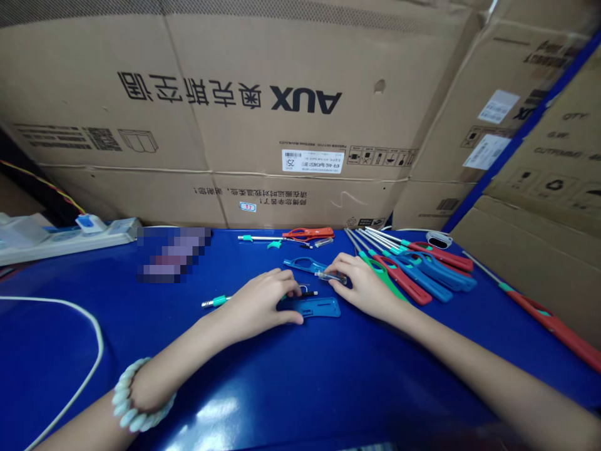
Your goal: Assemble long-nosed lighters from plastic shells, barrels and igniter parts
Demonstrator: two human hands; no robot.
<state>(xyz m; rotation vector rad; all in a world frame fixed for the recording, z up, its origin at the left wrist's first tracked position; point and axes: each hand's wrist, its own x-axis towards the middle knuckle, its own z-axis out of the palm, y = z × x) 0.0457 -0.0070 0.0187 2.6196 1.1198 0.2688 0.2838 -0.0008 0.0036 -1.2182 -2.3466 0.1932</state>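
Observation:
My left hand (263,304) rests on the blue table (300,388), fingers curled over a blue lighter half-shell (319,307) and a metal tube with a teal collar (216,301). My right hand (364,285) pinches a small clear fuel cartridge (332,276) just above that shell. Another blue handle shell (303,265) lies right behind the cartridge. A pale bead bracelet (134,401) circles my left wrist.
A row of finished long lighters, red, blue and green (417,266), lies at right; one red lighter (554,322) lies farther right. A red lighter (300,235) sits behind. Cardboard boxes (263,113) wall the back. A power strip (61,235) and white cable (89,326) occupy the left.

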